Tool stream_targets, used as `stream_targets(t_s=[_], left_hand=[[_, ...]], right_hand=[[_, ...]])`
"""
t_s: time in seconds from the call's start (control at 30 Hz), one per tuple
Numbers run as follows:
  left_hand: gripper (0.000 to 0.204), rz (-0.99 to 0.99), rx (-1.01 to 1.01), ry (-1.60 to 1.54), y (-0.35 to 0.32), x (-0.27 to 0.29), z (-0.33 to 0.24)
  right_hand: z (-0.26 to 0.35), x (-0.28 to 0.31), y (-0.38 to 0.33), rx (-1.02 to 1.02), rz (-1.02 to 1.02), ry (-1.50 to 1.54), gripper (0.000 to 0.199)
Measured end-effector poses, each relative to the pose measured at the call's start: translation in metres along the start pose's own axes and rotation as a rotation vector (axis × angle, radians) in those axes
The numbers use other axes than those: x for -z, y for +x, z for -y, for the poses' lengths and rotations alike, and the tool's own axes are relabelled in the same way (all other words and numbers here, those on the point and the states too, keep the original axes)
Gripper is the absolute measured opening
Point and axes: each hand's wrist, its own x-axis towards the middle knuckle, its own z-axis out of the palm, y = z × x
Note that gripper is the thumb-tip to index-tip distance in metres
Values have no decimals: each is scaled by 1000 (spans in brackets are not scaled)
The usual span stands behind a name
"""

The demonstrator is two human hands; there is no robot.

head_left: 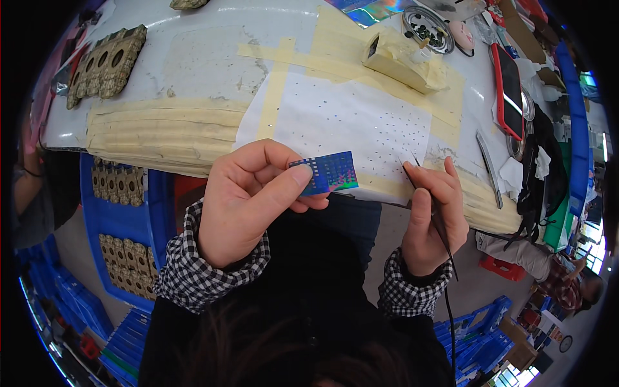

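Just off the desk's [193, 77] near edge, over the lap, the left hand [248, 200] pinches a small iridescent blue card [329, 173] between thumb and fingers. Beside it, the right hand [433, 216] is closed around a thin black corded tool [429, 200], its tip touching white dotted paper [348, 119].

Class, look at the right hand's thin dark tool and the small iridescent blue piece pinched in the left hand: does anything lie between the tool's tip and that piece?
Nothing visible does. The tool tip sits just right of the iridescent piece, with only bare white sheet behind the gap. The left hand grips its left end; the right hand holds the tool.
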Motion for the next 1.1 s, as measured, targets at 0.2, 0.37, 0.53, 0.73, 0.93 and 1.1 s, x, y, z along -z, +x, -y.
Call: stream_targets(t_s=[0.2, 0.37, 0.53, 0.73, 0.93, 1.1], left_hand=[[13, 0, 4, -2, 0, 1, 1], [13, 7, 0, -11, 0, 1, 1], [13, 9, 1, -11, 1, 1, 1], [12, 27, 13, -15, 1, 3, 2], [14, 75, 24, -49, 1, 6, 1], [13, 120, 40, -101, 0, 8, 0]], right_hand=[[-1, -2, 0, -22, -34, 0, 15], [0, -1, 0, -53, -70, 19, 13], [0, -2, 0, -69, -85, 21, 13], [5, 0, -3, 37, -107, 113, 14], [28, 2, -3, 305, 132, 116, 24], [39, -9, 7, 450, 260, 41, 29]])
